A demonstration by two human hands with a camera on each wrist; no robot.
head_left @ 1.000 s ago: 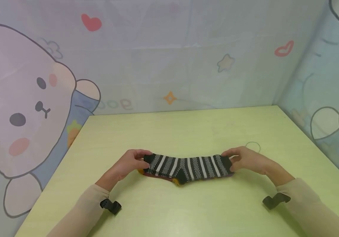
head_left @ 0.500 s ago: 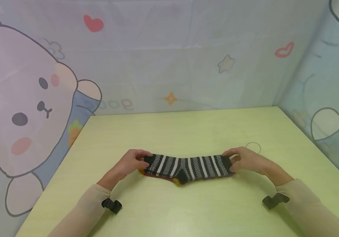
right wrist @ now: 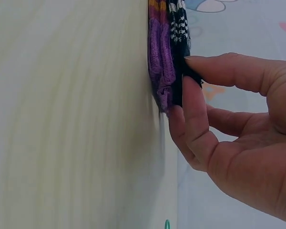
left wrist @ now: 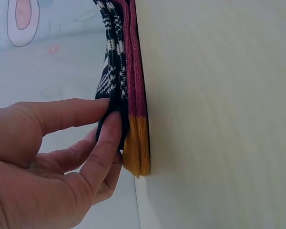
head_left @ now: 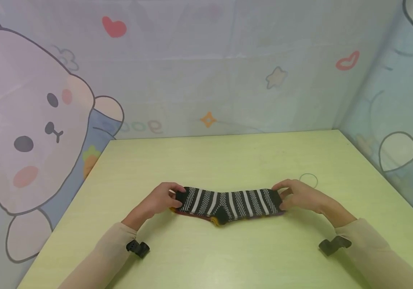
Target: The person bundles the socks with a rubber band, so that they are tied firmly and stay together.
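Note:
A pair of black-and-white striped socks (head_left: pixel 228 204) lies flat, stacked on a coloured pair beneath. In the left wrist view the lower socks (left wrist: pixel 135 86) are maroon with mustard toes; in the right wrist view their cuffs (right wrist: pixel 160 52) are purple. My left hand (head_left: pixel 159 199) pinches the black toe of the striped socks between thumb and finger, with the mustard toe (left wrist: pixel 137 148) of the lower pair just beside the fingertips. At the other end, my right hand (head_left: pixel 302 196) pinches the black cuff of the striped pair. The coloured socks show only along the near edge.
A thin round loop (head_left: pixel 308 174) lies on the pale yellow table (head_left: pixel 228 257), just behind the right hand. A printed curtain (head_left: pixel 192 72) stands along the back and both sides. Black wrist cameras sit on both sleeves.
The left fingers have shifted slightly at the toe end, and the striped toe sits a touch further back over the mustard one. The right hand has hardly moved.

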